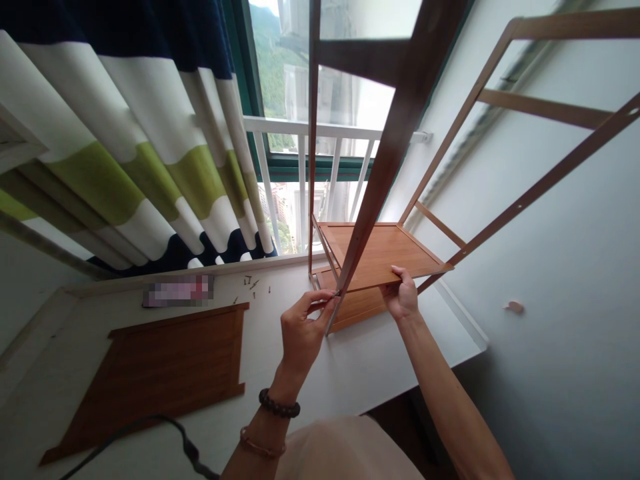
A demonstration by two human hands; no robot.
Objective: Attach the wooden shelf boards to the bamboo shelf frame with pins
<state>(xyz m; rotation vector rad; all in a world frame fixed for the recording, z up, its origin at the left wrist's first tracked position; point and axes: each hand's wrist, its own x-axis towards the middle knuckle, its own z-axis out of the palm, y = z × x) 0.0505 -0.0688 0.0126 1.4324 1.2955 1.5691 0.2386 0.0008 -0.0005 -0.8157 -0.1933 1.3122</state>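
Observation:
A brown wooden shelf rack stands on the white surface, with a tall side frame [373, 187] on the left and another side frame [493, 220] on the right. Between them lies a shelf board [385, 253], and a lower board [363, 309] sits beneath it. My left hand [306, 327] pinches a small screw [336, 293] at the front post of the left frame, level with the upper board's corner. The screw is mostly hidden by the fingertips. My right hand [401, 297] grips the front edge of the upper board, thumb on top and fingers underneath.
A loose wooden board [170, 373] lies on the white tabletop [280, 427] at the left. Several screws [253, 285] are scattered behind it, beside a blurred package [177, 291]. A black cable [170, 423] crosses the lower left. Striped curtains [150, 147] and a white railing [330, 130] stand behind.

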